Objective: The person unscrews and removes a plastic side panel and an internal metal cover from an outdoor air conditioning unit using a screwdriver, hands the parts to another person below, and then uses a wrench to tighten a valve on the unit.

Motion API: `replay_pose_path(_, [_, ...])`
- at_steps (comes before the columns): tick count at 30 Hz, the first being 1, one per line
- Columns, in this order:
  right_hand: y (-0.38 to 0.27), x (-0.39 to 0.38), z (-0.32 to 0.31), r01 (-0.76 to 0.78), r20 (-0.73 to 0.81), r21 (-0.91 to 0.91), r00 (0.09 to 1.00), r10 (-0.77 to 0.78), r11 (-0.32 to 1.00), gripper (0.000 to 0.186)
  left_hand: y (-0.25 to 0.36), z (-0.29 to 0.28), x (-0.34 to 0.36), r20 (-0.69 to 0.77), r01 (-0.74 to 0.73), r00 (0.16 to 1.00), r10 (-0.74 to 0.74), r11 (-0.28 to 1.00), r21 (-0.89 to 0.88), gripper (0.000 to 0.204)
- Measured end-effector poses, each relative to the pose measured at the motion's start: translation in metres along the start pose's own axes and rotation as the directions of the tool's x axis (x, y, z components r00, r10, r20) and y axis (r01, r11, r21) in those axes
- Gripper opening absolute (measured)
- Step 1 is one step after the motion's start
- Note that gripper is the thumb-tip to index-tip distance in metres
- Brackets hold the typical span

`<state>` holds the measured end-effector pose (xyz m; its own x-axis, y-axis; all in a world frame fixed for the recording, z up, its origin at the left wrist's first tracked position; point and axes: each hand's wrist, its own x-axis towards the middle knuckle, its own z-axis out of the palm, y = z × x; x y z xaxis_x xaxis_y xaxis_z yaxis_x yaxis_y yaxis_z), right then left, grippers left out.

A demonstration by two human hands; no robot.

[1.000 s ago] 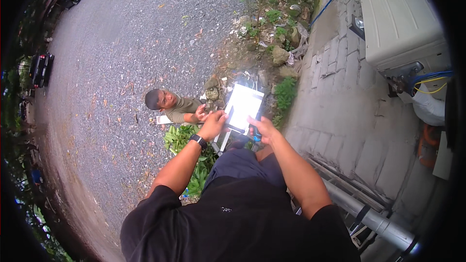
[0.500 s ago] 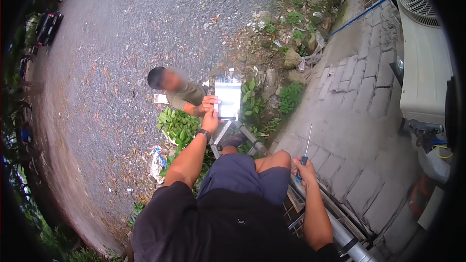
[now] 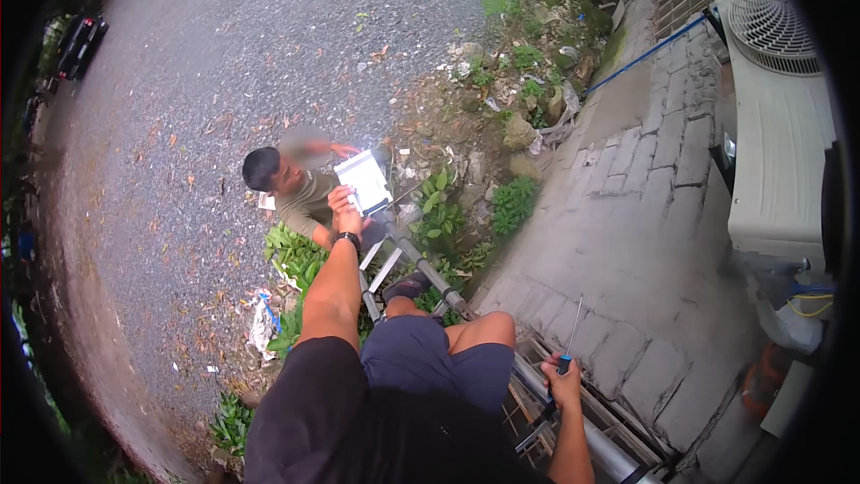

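The left arm stretches far forward and down, its left hand (image 3: 342,204) closed in a grip. The right arm is bent near the body, the right hand (image 3: 564,383) fisted, knuckles up.

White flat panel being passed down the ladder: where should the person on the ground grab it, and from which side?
Best bet: the panel's far long edge and lower corner, coming from below on the ground side. The left hand pinches the near edge, so that side is taken. The panel is thin, flat and tilted face-up, so a two-handed edge grip likely suits it. The right hand is busy holding a thin tool.
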<state>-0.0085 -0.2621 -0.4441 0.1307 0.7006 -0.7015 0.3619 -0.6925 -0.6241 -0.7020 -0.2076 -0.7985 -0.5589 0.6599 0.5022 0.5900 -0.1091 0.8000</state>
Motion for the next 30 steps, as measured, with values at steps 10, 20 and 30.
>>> replay_pose_path(10, [0.001, -0.031, -0.018, 0.019, -0.139, -0.293, 0.988, -0.062, 0.956, 0.043, 0.154, 0.095, -0.065, 0.45, 0.89, 0.181, -0.875, 0.34, 0.303, 0.031])
replay_pose_path(20, [-0.056, -0.171, -0.057, 0.258, -0.596, -0.54, 0.555, -0.58, 0.801, 0.035, 0.41, 0.204, -0.024, 0.88, 0.547, 0.4, -0.256, 0.837, -0.005, 0.024])
replay_pose_path(30, [-0.059, -0.228, -0.103, 0.28, -0.602, -0.728, 0.178, -0.779, 0.626, 0.044, 0.892, 0.29, 0.155, 0.336, -0.37, 0.576, 0.745, 0.604, -0.706, 0.026])
